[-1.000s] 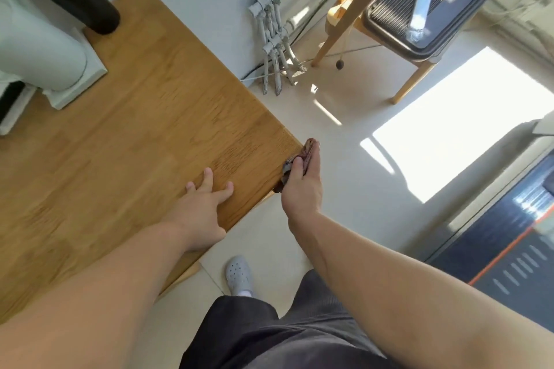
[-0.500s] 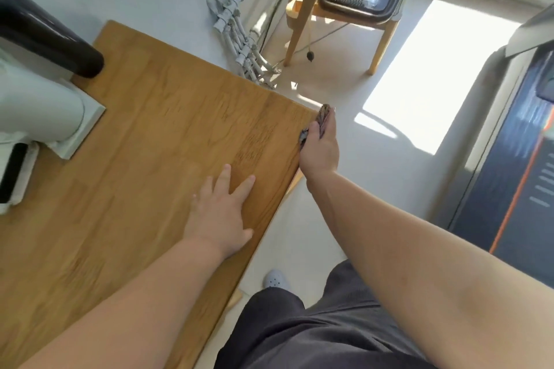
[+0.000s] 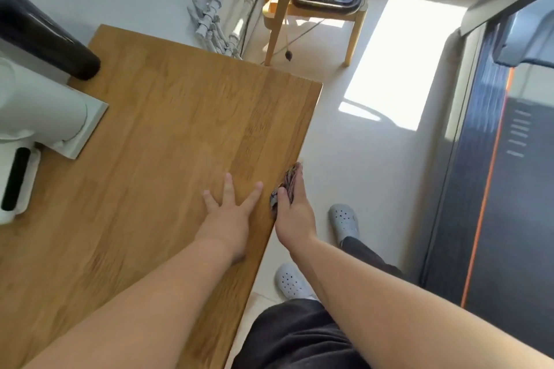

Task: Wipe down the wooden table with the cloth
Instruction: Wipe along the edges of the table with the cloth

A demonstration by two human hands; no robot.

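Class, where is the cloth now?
Head view: the cloth is in the right hand at the right edge of the wooden table, beside the left hand.

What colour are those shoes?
The shoes are light grey with small holes, seen in the head view.

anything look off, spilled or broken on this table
Nothing stands out. The wooden table shows no spill or damage. The left hand lies flat on it while the right hand holds the cloth against its side edge. The only loose bit is a cord trailing on the floor under the chair.
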